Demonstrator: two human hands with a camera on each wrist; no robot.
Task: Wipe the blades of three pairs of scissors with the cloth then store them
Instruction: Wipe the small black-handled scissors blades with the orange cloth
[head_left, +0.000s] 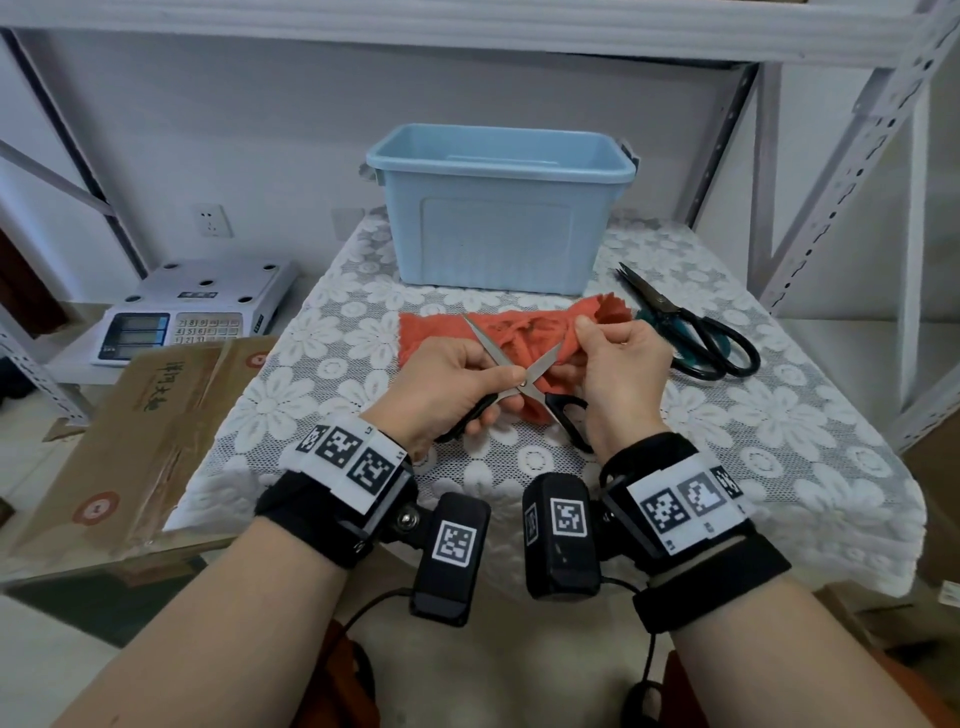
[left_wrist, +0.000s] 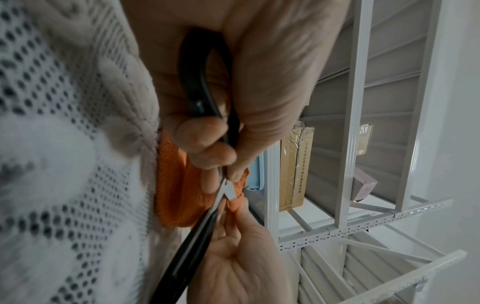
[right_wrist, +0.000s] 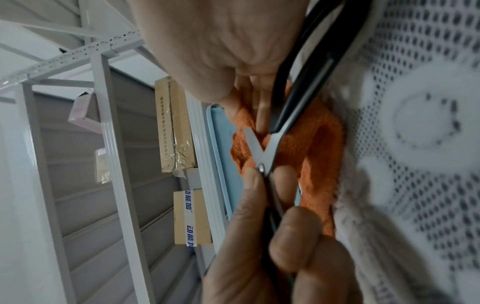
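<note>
Scissors (head_left: 519, 371) open in a wide X above the table (head_left: 779, 415), black handles toward us, blades pointing at the blue bin (head_left: 498, 208). We hold them in our left hand (head_left: 441, 384): thumb and fingers curl round the left handle loop and pinch close by the pivot. Our right hand (head_left: 618, 364) bunches the orange cloth (head_left: 431, 332) in curled fingers and wraps it round the right-hand blade; the rest of the cloth trails flat on the lace cover.

Step in hand, as we judge it: wiping the first open blade. To do it well we keep the pivot pinned so the blades cannot snap together, keep a thick fold of cloth between fingertips and edge, and draw from pivot outward to the tip, never along the edge toward the hand. Then the other blade, both faces.

Both wrists sit low and close together, forearms converging, right hand slightly raised.

Green-handled scissors (head_left: 691, 332) lie shut at the right, just beside the cloth. Third pair not seen.
</note>
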